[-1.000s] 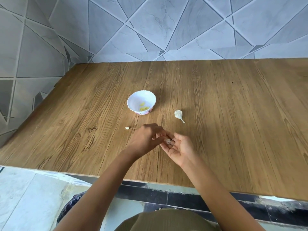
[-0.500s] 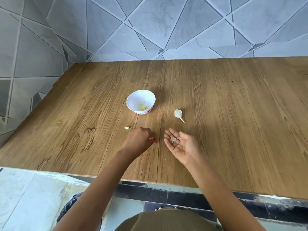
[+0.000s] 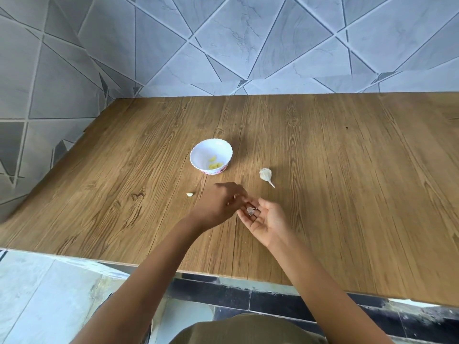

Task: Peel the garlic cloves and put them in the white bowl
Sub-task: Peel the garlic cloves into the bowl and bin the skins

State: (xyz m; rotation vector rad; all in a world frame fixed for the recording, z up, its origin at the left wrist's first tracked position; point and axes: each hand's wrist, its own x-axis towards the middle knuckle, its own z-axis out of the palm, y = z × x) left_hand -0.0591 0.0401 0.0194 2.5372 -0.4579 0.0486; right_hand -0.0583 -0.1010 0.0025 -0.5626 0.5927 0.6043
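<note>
The white bowl point(image 3: 197, 155) stands mid-table with several peeled yellow cloves point(image 3: 215, 164) inside. My right hand point(image 3: 269, 220) lies palm up, fingers relaxed, with a small papery garlic piece point(image 3: 250, 211) resting on its fingers. My left hand point(image 3: 218, 206) is blurred by motion, its fingertips right beside that piece; whether they pinch it is unclear. A garlic bulb remnant with a stem point(image 3: 266, 175) lies right of the bowl. One loose clove point(image 3: 189, 194) lies on the table left of my left hand.
The wooden table point(image 3: 347, 182) runs to a tiled wall point(image 3: 248, 45) at the back and left. Its front edge lies just below my forearms, with the floor beneath.
My left hand pulled away to the left from my right palm, then came back to the garlic piece. My right hand stayed palm up, holding the piece in place.
</note>
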